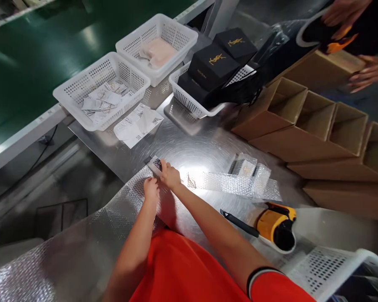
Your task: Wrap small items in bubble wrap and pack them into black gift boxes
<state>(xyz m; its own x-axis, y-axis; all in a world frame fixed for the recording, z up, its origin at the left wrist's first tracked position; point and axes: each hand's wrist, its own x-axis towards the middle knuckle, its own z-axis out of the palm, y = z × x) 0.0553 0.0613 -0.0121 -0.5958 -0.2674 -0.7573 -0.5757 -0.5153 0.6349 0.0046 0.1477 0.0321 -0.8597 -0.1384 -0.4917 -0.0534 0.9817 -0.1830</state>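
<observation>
One small, dark, flat packet partly covered in clear bubble wrap lay near the middle of the brushed steel table, where I watched the right hand grip it with bent fingers. The left hand was curled just beside it, at a long clear sheet of bubble wrap that ran off to the near left; I could not tell whether its fingers pinched the sheet. To the right I saw a loose strip of bubble wrap touching some wrapped packets, and nearer, a black-handled cutter beside a yellow-and-black tape dispenser. Farther off, a printed white paper sheet lay before a white perforated plastic basket of similar papers. At the far right, black boxes with gold lettering filled another basket, near open brown cardboard boxes and a co-worker's hands.
</observation>
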